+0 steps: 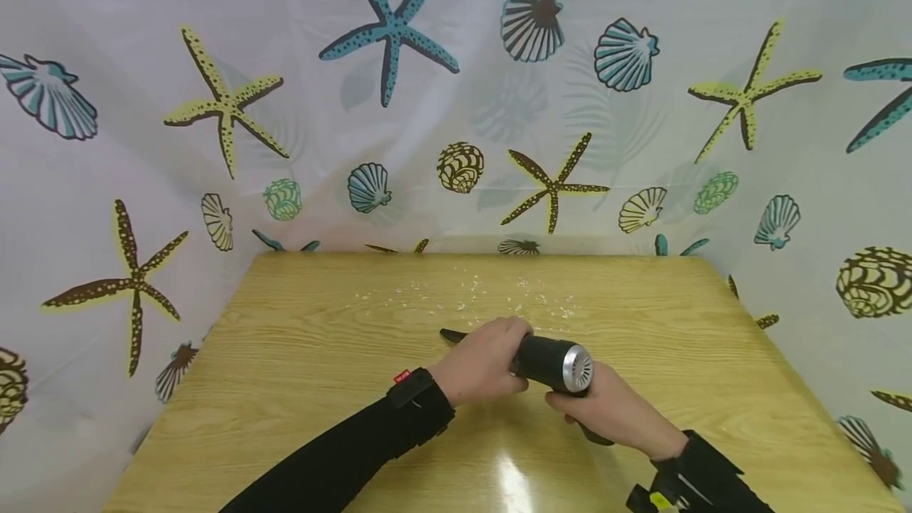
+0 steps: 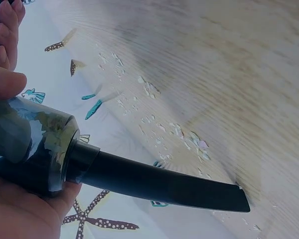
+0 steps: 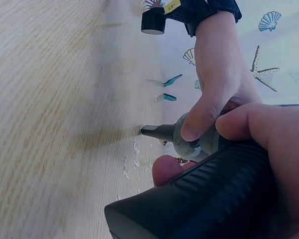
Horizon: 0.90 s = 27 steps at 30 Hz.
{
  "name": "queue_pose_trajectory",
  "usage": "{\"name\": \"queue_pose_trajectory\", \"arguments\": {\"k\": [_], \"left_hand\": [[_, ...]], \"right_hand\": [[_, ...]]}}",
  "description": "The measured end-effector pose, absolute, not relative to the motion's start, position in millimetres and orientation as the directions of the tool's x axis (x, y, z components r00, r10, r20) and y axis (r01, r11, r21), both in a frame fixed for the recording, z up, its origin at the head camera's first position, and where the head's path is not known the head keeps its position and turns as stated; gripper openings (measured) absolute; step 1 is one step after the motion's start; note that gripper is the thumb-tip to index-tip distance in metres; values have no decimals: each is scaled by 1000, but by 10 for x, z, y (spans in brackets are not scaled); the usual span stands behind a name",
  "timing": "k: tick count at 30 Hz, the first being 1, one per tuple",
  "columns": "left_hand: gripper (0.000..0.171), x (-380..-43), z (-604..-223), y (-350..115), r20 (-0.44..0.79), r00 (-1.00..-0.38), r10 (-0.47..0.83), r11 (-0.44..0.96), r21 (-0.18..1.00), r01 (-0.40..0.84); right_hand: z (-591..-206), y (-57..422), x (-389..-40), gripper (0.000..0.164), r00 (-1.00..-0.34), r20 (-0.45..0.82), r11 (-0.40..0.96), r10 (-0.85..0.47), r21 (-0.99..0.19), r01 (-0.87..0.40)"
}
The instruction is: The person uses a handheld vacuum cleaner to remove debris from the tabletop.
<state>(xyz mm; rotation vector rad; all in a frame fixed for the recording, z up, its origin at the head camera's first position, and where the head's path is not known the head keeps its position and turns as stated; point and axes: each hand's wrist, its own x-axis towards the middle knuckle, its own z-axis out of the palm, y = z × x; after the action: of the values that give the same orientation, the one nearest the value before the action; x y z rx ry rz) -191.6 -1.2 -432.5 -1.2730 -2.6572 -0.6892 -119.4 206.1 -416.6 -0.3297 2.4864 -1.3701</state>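
A black handheld vacuum cleaner (image 1: 545, 360) with a silver rear cap is held low over the wooden table. My right hand (image 1: 613, 408) grips its handle (image 3: 209, 194), fingers wrapped round it. Around the front barrel curls my left hand (image 1: 486, 359), with the thumb on the clear dust cup (image 3: 209, 144) in the right wrist view. The long black crevice nozzle (image 2: 164, 181) points left and away in the head view, its tip at or just above the tabletop; contact I cannot tell. Small pale scraps (image 2: 194, 142) lie scattered near the tip.
The wooden table (image 1: 285, 386) carries several loose scraps (image 1: 463, 303) towards its far edge, beyond the vacuum. A white curtain (image 1: 442, 117) printed with starfish and shells hangs behind the table and along both sides.
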Motion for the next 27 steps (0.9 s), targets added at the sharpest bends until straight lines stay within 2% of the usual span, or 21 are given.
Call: {"name": "queue_pose_trajectory", "arguments": {"k": [10, 27], "left_hand": [[50, -1873, -4327, 34, 292, -626, 723, 542, 323, 776], [49, -1742, -4314, -27, 271, -676, 685, 607, 300, 736]], "right_hand": [[-4210, 2120, -1141, 63, -938, -154, 530, -311, -847, -36], [-4220, 2101, -1154, 59, -923, -146, 532, -355, -844, -71]]}}
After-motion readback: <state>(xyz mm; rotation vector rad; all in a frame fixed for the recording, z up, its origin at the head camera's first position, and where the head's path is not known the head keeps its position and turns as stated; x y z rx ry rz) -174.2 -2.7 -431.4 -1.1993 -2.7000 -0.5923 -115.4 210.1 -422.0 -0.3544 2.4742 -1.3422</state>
